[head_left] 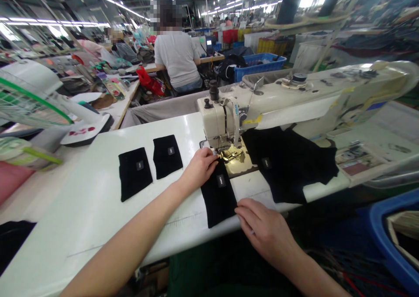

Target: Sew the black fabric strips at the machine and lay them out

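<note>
Honestly, left fingers (205,156) and right fingers (249,205) both pinch the black cloth (220,201), but we can't see its far end.

Left hand (199,169) on black panel (218,203), machine (216,119) beyond, right hand (262,225) at panel edge, two more panels (135,181) leftward

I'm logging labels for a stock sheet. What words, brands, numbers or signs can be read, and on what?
No text reads for certain.
Label on the black piece touched by the left hand and right hand: too small and blurred.
Labels on the two black pieces at left: too small.
Label on the large black cloth at right: too small.
Sewing machine's blue marking: blurred.
</note>
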`<state>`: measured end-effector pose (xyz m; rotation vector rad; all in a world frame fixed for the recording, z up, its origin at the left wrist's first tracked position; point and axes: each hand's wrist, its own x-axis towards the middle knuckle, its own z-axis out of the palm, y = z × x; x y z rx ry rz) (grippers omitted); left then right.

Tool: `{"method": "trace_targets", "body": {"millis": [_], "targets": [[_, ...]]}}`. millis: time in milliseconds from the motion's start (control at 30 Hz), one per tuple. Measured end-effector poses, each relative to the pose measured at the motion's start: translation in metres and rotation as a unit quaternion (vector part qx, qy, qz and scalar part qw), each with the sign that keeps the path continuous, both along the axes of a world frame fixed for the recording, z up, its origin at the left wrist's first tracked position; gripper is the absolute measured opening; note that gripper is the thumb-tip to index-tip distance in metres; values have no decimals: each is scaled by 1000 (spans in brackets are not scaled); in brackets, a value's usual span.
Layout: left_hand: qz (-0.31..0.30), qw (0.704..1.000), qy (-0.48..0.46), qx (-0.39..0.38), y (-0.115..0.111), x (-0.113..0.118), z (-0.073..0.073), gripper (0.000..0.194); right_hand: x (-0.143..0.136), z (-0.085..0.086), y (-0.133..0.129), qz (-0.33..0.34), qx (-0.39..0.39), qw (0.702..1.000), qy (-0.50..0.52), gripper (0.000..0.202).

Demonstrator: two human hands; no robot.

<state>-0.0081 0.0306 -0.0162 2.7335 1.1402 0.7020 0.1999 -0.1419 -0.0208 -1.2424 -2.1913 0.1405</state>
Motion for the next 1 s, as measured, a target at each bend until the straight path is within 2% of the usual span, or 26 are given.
{"method": "trace_targets", "body": {"millis": [67, 133, 200, 300, 400, 567, 900, 1000], "targets": [[7, 1000, 27, 4, -11, 0, 5, 24, 2, 0, -2, 10, 11, 1000, -17, 30], [1, 999, 49, 19, -32, 2, 13, 27, 5, -1, -5, 24, 23, 999, -38, 33], [-44, 997, 54, 23, -61, 3, 21, 24, 7, -3, -7, 34, 29, 997, -55, 36], [-148, 988, 40, -21, -105, 3, 29, 19, 11, -6, -10, 38, 30, 997, -57, 37], [-169, 984, 51, -12, -130, 0, 26, 24, 12, -7, -10, 39, 28, 998, -47, 37], [-173, 982, 63, 30, -132, -4, 17, 27, 12, -3, -6, 39, 16, 998, -42, 38], [-180, 981, 65, 11, -117, -1, 23, 25, 8, 4, 8, 31, -28, 998, -55, 37], [-176, 982, 66, 12, -112, -1, 23, 26, 11, 7, 15, 20, -15, 999, -42, 34]]}}
